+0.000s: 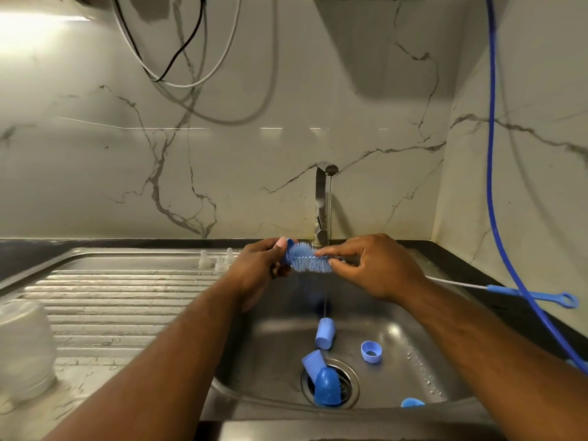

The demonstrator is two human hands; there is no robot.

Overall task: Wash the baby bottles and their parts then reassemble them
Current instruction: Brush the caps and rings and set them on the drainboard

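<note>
Fingers (280, 248) of the left hand (257, 268) curled round a blue ring (289, 254), held above the sink (254, 361) just before the tap (322, 202); the right hand (372, 265) pinched a blue brush (305, 263) pushed into it. Caps (324, 335) lay on the sink floor, teats (219, 260) stood on the drainboard (127, 297).

No text, label, brand, number or sign can be read on anything in view.

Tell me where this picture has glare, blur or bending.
Head view: glare blows out the wall top left; the clear bottle at left is blurred; the lens bows the sink rim; left hand, right hand, brush and blue part look sharp.
</note>
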